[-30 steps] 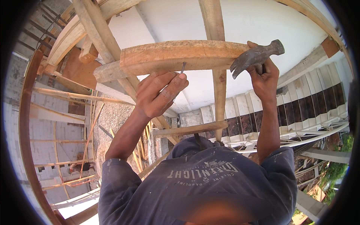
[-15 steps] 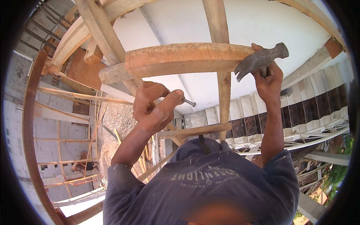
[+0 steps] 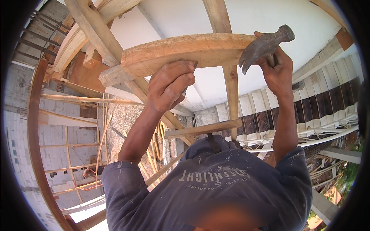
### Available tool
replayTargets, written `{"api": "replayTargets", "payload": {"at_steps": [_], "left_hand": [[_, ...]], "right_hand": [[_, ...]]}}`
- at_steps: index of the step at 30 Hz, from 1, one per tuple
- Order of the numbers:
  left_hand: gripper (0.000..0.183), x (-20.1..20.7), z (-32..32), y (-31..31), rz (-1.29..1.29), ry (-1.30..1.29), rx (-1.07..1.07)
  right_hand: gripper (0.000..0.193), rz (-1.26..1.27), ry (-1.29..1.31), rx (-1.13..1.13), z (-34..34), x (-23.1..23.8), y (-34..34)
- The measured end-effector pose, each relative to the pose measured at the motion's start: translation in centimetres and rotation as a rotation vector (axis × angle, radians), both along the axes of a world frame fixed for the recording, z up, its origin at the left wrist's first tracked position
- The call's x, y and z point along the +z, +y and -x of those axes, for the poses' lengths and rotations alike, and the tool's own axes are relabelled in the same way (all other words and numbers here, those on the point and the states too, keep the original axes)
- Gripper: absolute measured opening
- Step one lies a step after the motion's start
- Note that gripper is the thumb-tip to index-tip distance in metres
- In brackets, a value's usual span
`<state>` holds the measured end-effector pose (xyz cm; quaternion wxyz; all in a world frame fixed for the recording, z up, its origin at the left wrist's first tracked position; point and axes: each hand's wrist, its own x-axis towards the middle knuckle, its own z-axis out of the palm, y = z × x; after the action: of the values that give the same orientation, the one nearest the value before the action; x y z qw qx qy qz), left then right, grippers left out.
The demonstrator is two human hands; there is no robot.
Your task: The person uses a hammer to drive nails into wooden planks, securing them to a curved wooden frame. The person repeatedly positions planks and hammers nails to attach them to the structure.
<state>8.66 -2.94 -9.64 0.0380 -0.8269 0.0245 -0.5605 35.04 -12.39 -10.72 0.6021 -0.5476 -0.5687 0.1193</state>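
A thick, roughly sawn wooden beam [image 3: 181, 52] runs across the upper middle of the view. Under its left half my left hand [image 3: 169, 86] pinches a nail [image 3: 196, 64], its point up at the beam's lower face and its head below my fingers. Whether the point touches the wood I cannot tell. By the beam's right end, my right hand [image 3: 276, 71] is closed on a claw hammer [image 3: 266, 46]. The dark metal head is tilted, claw toward the beam, and most of the handle is hidden.
Wooden posts [image 3: 231, 92] cross behind the beam, and a short crosspiece [image 3: 204, 129] sits lower down. A brown upright [image 3: 34, 131] and bamboo poles [image 3: 73, 99] stand at left, with another person [image 3: 90, 172] far below. White metal trusswork [image 3: 327, 134] lies at right.
My left hand has risen toward the beam and turned the nail from pointing sideways to point-up at the wood. The right hand with the hammer has risen slightly.
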Motion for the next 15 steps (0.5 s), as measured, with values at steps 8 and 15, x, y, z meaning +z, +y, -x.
{"api": "replayTargets", "payload": {"at_steps": [8,15], "left_hand": [[0.035,0.04,0.09,0.16,-0.03,-0.008,0.031],[0.031,-0.23,0.04,0.42,-0.069,-0.017,0.037]], "right_hand": [[0.029,0.034,0.076,0.042,0.08,0.08,0.01],[0.023,0.031,-0.001,0.003,-0.03,0.07,-0.03]]}}
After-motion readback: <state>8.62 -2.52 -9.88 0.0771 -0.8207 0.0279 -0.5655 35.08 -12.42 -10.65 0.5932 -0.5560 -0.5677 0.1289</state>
